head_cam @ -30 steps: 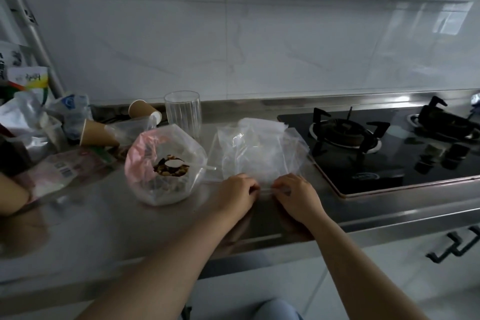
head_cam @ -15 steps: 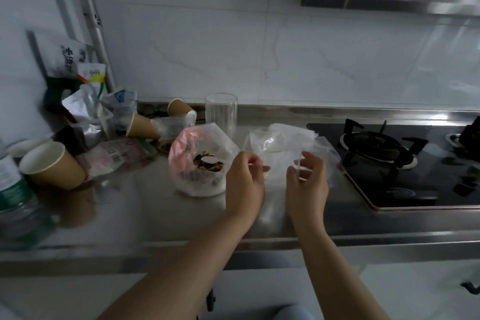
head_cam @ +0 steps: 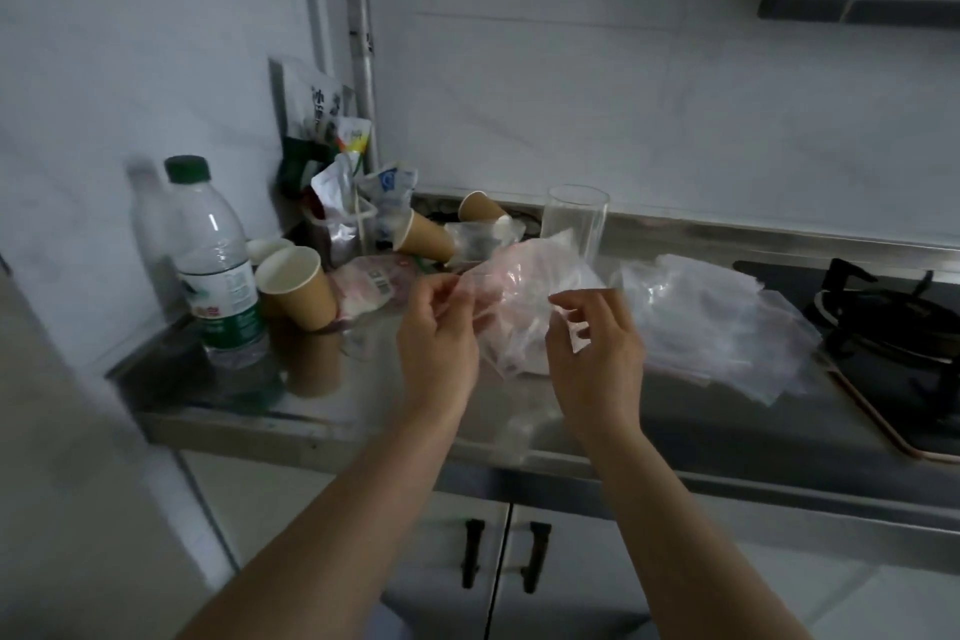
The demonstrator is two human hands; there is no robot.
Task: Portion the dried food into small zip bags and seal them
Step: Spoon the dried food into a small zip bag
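My left hand (head_cam: 436, 327) and my right hand (head_cam: 597, 343) are raised above the steel counter (head_cam: 363, 395), a little apart. Each pinches an upper edge of a small clear zip bag (head_cam: 517, 364) that hangs between them; the bag is blurred and hard to make out. Right behind it stands the pink-tinted plastic bag of dried food (head_cam: 519, 270), its contents hidden from here. A loose pile of empty zip bags (head_cam: 717, 322) lies on the counter to the right of my right hand.
A water bottle (head_cam: 218, 265) and an upright paper cup (head_cam: 296, 286) stand at the left. Tipped cups and packets (head_cam: 363, 203) clutter the back corner. A clear glass (head_cam: 574, 224) stands behind the food bag. The gas stove (head_cam: 893, 327) is at the right.
Both hands have lifted off the counter with a small zip bag held between them and moved left in front of the food bag. The view has swung left.
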